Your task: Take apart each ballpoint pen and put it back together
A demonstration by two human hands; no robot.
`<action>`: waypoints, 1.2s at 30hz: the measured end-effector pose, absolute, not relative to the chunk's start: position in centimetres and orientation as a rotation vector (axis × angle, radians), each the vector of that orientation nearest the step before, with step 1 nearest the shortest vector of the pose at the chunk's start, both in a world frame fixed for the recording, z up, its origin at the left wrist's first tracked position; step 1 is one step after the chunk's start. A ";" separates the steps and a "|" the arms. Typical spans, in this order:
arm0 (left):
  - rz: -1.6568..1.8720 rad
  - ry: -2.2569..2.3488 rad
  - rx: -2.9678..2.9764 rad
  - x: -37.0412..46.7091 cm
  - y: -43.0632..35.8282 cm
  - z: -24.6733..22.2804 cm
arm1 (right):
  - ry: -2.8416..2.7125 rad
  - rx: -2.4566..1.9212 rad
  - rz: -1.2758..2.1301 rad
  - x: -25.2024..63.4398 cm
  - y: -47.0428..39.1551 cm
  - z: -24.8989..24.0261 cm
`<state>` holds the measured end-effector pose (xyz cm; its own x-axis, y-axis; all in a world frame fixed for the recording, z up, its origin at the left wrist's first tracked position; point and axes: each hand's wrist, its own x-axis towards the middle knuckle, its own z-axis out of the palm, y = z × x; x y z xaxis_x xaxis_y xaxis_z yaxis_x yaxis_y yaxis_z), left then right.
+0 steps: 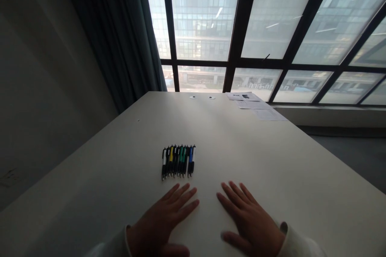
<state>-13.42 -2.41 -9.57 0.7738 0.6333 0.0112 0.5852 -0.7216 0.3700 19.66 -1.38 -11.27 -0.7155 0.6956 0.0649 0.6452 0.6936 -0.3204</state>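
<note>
Several click pens (178, 161) lie side by side in a row on the white table (241, 148), their metal tips towards me. Most have black grips and clips, with white, yellow, green and blue barrels among them. My left hand (163, 221) is just below the row, palm down with fingers spread, apart from the pens. To the right of it, my right hand (249, 221) is also palm down with its fingers stretched out. Neither hand holds anything.
Printed sheets of paper (251, 105) overlap along the far right edge of the table. Two small white round pieces (193, 97) sit at the far edge. Beyond are a large window (205, 16) and a dark curtain (120, 28); a wall stands at the left.
</note>
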 end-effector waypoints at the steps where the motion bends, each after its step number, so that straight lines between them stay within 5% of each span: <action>1: 0.200 0.934 2.615 -13.5 -2.4 -9.6 | -2.715 -1.086 0.408 19.6 -1.4 -11.3; 31: 0.264 0.966 2.707 -13.7 -2.8 -9.6 | -2.765 -1.086 0.347 19.8 -1.4 -11.5; 36: 0.506 1.114 2.728 -12.9 -2.5 -10.5 | -2.770 -1.107 0.367 19.7 -1.5 -11.6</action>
